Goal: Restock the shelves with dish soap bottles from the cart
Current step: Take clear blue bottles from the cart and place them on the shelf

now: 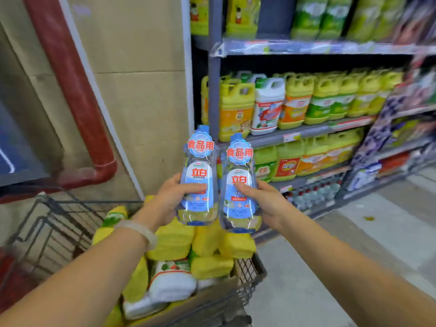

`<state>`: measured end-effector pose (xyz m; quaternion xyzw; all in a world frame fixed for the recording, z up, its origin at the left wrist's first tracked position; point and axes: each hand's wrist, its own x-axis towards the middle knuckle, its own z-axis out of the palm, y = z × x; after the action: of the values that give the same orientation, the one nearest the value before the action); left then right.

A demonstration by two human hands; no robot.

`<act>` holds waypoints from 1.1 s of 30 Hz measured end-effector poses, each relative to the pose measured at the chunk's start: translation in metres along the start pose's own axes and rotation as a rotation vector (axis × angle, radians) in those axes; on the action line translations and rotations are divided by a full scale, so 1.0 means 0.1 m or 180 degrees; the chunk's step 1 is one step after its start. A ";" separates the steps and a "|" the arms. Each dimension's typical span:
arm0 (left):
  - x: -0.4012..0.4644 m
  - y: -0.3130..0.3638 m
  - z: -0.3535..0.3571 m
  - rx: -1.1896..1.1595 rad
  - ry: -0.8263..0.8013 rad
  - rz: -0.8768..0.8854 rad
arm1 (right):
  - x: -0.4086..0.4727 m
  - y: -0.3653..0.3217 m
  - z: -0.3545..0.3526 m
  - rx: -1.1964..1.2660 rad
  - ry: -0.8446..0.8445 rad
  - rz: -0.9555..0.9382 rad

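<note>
Shelving unit at right: three stocked tiers visible, packed with yellow and green jugs, one white jug among them. Wire cart below, heaped with yellow jugs. Two clear dish soap bottles, held side by side above cart, upright, long axes vertical, blue caps up, labels toward camera. Left bottle gripped by left hand; right bottle gripped by right hand; fingers clamped round each.
</note>
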<state>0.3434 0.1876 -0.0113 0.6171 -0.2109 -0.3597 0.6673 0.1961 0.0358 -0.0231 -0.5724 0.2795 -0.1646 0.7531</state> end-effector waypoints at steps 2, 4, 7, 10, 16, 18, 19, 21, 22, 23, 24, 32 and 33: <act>0.15 0.00 0.61 -0.0011 -0.0237 0.0056 | -0.13 -0.15 -0.58 0.0076 0.0184 -0.0148; 0.26 0.01 1.27 -0.0055 -0.0458 0.0104 | -0.24 -0.34 -1.19 0.0056 0.0347 -0.0297; 0.40 0.03 2.22 -0.0090 -0.0884 0.0157 | -0.43 -0.62 -2.04 0.0045 0.0639 -0.0490; 0.58 0.05 3.05 -0.0060 -0.1120 0.0208 | -0.60 -0.91 -2.83 0.0022 0.0892 -0.0594; 1.07 0.06 4.39 -0.0016 -0.1449 0.0175 | -0.65 -1.38 -4.13 0.0020 0.1186 -0.0776; 1.32 0.04 4.79 -0.0044 -0.1541 0.0201 | -0.57 -1.50 -4.50 0.0077 0.1250 -0.0819; 1.46 0.02 4.98 -0.0068 -0.1583 0.0208 | -0.52 -1.56 -4.69 0.0040 0.1283 -0.0844; 1.79 0.01 5.36 -0.0079 -0.1696 0.0235 | -0.37 -1.69 -5.04 -0.0044 0.1364 -0.0911; 1.96 0.01 5.55 -0.0075 -0.1757 0.0247 | -0.28 -1.76 -5.22 -0.0064 0.1418 -0.0940; 2.14 0.01 5.74 -0.0088 -0.1822 0.0254 | -0.17 -1.83 -5.40 -0.0065 0.1497 -0.0966; 2.33 0.01 5.93 -0.0103 -0.1889 0.0269 | -0.06 -1.91 -5.59 -0.0043 0.1587 -0.0985; 3.73 0.38 7.51 -0.0118 -0.2343 0.0324 | 0.71 -2.64 -7.09 0.0096 0.2035 -0.1125; 3.87 0.40 7.71 -0.0099 -0.2386 0.0315 | 0.78 -2.70 -7.30 0.0110 0.2087 -0.1149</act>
<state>0.0450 -0.6176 0.0802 0.4215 -0.4645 -0.5311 0.5696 -0.1677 -0.6486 0.0786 -0.5166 0.3976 -0.4739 0.5920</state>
